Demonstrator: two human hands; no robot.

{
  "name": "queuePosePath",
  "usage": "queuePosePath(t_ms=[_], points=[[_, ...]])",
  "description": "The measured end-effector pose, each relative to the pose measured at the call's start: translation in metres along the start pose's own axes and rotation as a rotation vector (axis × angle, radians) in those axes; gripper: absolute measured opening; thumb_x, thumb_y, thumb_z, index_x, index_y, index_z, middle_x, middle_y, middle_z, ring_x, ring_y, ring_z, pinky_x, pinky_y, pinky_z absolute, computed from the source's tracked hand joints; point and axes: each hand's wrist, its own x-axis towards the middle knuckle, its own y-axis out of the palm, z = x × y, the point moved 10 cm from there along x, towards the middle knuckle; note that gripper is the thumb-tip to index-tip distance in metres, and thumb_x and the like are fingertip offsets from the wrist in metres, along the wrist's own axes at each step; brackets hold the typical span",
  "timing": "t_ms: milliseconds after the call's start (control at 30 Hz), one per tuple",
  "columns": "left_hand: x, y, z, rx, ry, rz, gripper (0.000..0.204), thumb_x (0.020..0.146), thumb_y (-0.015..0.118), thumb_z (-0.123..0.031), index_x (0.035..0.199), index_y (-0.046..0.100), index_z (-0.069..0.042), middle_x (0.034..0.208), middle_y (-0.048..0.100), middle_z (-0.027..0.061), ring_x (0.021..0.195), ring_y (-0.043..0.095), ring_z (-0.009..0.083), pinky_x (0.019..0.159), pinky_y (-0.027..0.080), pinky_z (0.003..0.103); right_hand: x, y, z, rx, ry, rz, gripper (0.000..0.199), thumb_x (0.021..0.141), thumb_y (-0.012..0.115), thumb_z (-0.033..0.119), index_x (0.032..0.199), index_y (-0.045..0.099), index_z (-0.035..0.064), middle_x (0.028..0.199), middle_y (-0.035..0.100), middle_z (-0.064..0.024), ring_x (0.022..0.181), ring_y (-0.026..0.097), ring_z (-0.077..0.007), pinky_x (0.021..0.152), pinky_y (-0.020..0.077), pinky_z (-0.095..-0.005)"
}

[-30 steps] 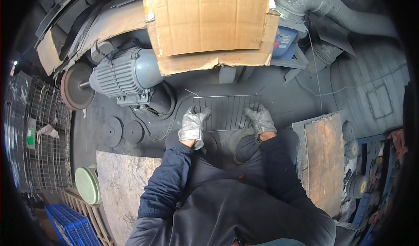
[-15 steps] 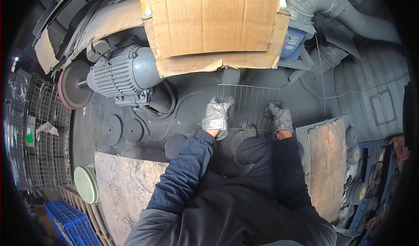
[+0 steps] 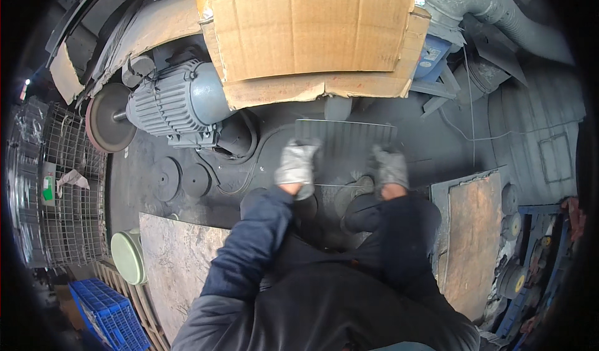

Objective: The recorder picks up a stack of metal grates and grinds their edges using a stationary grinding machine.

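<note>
A thin wire rack, rectangular with many parallel wires, is held out in front of me above the dark floor; its wires are blurred by motion. My left hand, in a grey-white work glove, is closed on the rack's left side. On the opposite side my right hand, gloved the same way, grips the rack too. The glove fingers are partly smeared. Beneath the rack's lower edge one of my shoes shows.
Ahead is a cardboard cover. A grey electric motor with a round wheel stands at left. Worn boards flank me, a left board and a right board. Far left are a wire cage and blue crate.
Both hands and the wire rack have shifted a little to the left in the picture. The rack's wires and the gloves are now blurred. Both hands keep their hold.
</note>
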Motion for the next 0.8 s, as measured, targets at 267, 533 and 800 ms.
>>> queuePosePath(t_ms=[267, 533, 800], points=[[-0.023, -0.005, -0.014, 0.0, -0.06, -0.139, 0.019, 0.091, 0.075, -0.017, 0.102, 0.067, -0.003, 0.086, 0.071, 0.0073, 0.073, 0.067, 0.0183, 0.062, 0.053, 0.034, 0.001, 0.007, 0.013, -0.032, 0.022, -0.004, 0.015, 0.09, 0.077, 0.015, 0.094, 0.07, 0.0026, 0.08, 0.069, -0.0039, 0.063, 0.062, -0.014, 0.059, 0.0488, -0.0311], [-0.018, 0.006, -0.035, 0.033, 0.011, -0.055, 0.023, 0.087, 0.08, -0.021, 0.094, 0.066, -0.003, 0.072, 0.067, 0.0026, 0.061, 0.058, 0.0147, 0.058, 0.048, 0.033, 0.006, 0.0, -0.003, 0.068, 0.002, -0.028, 0.015, 0.09, 0.075, 0.015, 0.096, 0.072, 0.002, 0.081, 0.07, -0.0046, 0.069, 0.065, -0.0158, 0.063, 0.0512, -0.0303], [-0.012, -0.021, -0.01, 0.081, -0.011, -0.164, 0.018, 0.091, 0.076, -0.019, 0.097, 0.066, -0.005, 0.076, 0.068, 0.004, 0.061, 0.06, 0.0146, 0.054, 0.048, 0.031, 0.017, 0.02, -0.007, -0.007, 0.012, 0.046, 0.019, 0.087, 0.078, 0.019, 0.091, 0.072, 0.0016, 0.077, 0.069, -0.0037, 0.066, 0.063, -0.0141, 0.061, 0.0493, -0.0316]])
